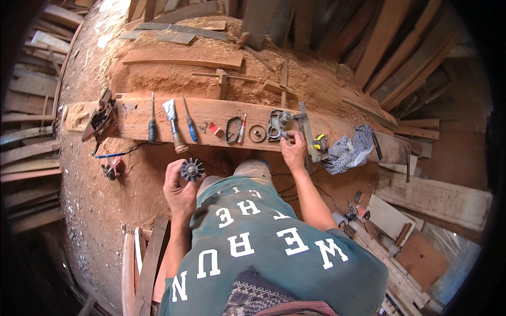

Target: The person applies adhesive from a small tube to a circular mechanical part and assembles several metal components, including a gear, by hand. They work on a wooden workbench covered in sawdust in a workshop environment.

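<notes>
My left hand (178, 185) is closed around a dark round part with fins, which looks like a motor's cooling fan (192, 170), held up before the bench's near edge. Whatever lies behind the fins is hidden. At the bench, my right hand (295, 151) has its fingers closed on the near edge of a grey metal machine housing (275, 126). Left of that housing lie a round ring (257, 134), a red-and-white tube (242, 129) and a dark oval frame (232, 130). A metal square (304, 118) rests just to its right.
The plank bench (205, 113) also carries screwdrivers (152, 130), a scraper-like tool (172, 118), a yellow tape measure (320, 142), a grey rag (352, 151) and a dark red tool body (101, 120). Sawdust (174, 79) heaps beyond it. Stacked boards (432, 195) stand around; cables (287, 192) lie below.
</notes>
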`<state>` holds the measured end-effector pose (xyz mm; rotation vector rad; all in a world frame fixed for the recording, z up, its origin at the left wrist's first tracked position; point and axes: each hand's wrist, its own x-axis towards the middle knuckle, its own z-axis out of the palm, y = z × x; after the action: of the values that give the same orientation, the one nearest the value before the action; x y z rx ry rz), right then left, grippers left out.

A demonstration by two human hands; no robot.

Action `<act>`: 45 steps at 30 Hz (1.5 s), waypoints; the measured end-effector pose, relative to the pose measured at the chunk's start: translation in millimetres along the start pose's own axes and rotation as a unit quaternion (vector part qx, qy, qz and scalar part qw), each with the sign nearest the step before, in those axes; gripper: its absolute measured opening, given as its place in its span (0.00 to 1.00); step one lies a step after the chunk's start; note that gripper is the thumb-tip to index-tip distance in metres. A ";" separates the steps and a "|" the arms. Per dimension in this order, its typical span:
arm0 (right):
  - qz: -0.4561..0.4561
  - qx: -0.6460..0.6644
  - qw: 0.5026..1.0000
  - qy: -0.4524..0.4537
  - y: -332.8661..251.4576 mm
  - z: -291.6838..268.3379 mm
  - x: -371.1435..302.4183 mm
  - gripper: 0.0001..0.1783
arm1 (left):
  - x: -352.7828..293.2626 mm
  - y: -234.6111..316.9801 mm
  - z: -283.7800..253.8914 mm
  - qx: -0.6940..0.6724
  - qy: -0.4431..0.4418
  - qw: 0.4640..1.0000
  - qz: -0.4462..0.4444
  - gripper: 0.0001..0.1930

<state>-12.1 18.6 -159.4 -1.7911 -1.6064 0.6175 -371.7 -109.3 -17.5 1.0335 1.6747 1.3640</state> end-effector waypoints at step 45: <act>-0.509 0.019 0.823 -0.253 -325.2 -96.7 21.3 0.21 | 15.8 33.6 4.6 -0.116 -0.015 0.990 0.075 0.25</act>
<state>-162.1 38.5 145.0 -0.5036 -2.5343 0.5842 -369.5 -89.2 14.0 1.0530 1.4003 1.5901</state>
